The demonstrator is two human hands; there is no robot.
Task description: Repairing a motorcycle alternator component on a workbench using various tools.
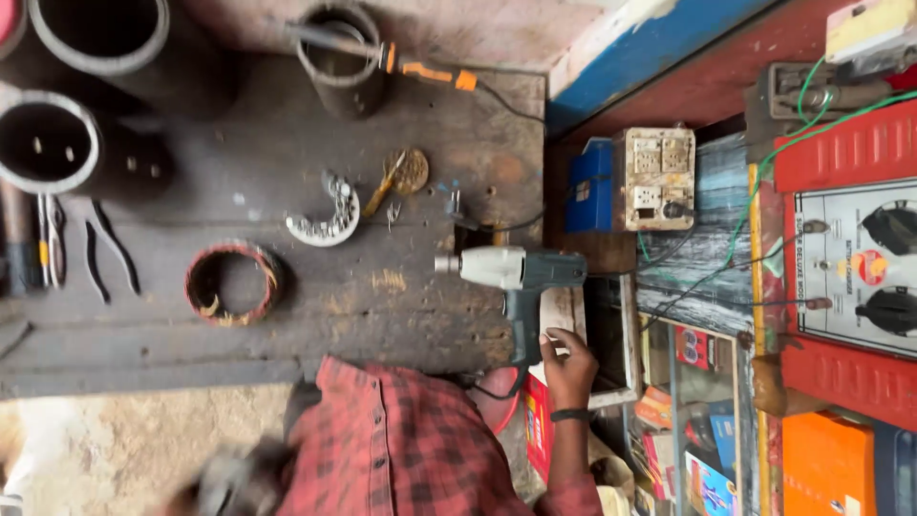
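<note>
A grey and dark green electric impact wrench (511,269) lies on the dark wooden bench (401,306), nose pointing left. My right hand (568,368), with a black band at the wrist, closes on the lower end of its handle. The red plaid sleeve runs down to the bottom edge. At the lower left, beside my red plaid shirt (401,449), a blurred dark shape (229,478) may be my left hand; what it holds is not visible.
A red-wrapped coil ring (232,282), a half ring of metal parts (330,215), pliers (48,239) and several dark metal cylinders (57,143) sit on the bench. A socket box (654,179), a blue box (587,186) and a red-framed meter panel (850,268) stand to the right.
</note>
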